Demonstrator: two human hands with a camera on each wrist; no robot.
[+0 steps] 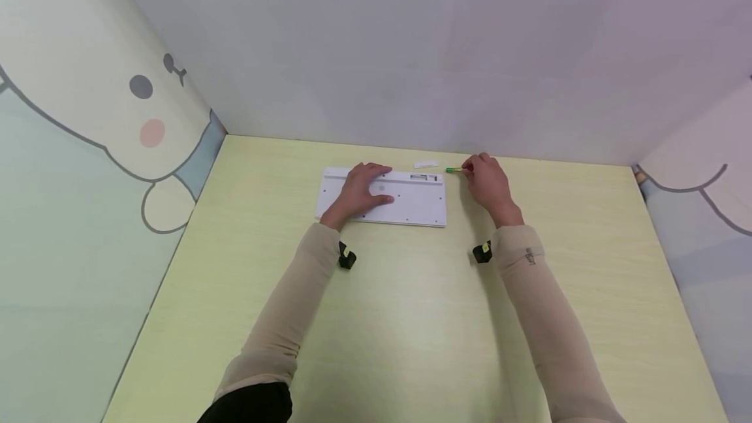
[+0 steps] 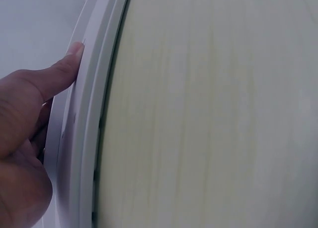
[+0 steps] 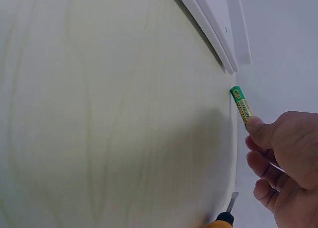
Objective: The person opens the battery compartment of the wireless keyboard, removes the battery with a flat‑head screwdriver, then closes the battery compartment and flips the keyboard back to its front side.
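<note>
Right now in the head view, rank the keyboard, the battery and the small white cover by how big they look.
1. Keyboard, lying face down under the left hand, by far the largest.
2. Small white cover.
3. Green battery, pinched by the right hand. The hand hides part of it, so 2 and 3 are close.

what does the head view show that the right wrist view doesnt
Only the head view shows the left hand resting flat on the upturned white keyboard, the small white cover lying beyond it, and both sleeves. Only the right wrist view shows the battery's printed label and a screwdriver tip with an orange handle at the bottom edge. Both show the right hand pinching the green battery, the keyboard's corner and the pale yellow table.
</note>
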